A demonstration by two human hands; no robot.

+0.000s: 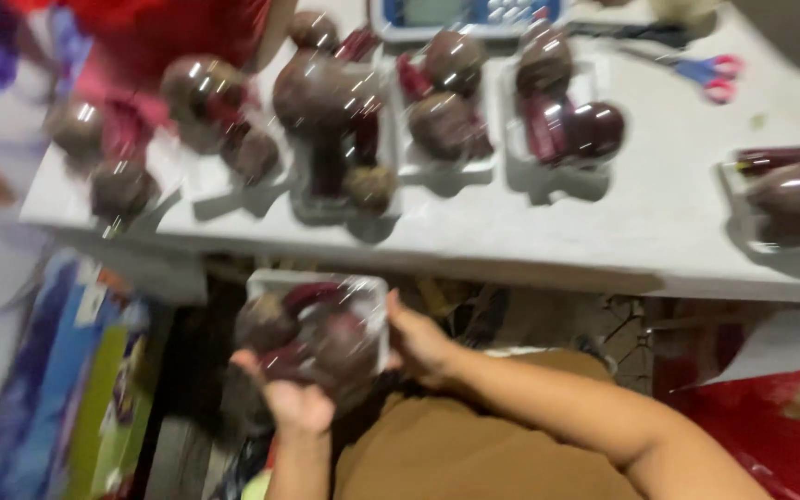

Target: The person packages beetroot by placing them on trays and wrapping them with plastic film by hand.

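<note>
Holding 1 wrapped tray of beets (317,329), both hands (298,403) grip its edges; 4 similar trays (446,167) sit on the table (659,222).

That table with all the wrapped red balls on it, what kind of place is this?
Probably a produce packing spot, like a market stall or shop back room. The table holds trays of wrapped beets, a weighing scale and scissors. Both hands, left hand and right hand, hold another wrapped tray.
</note>
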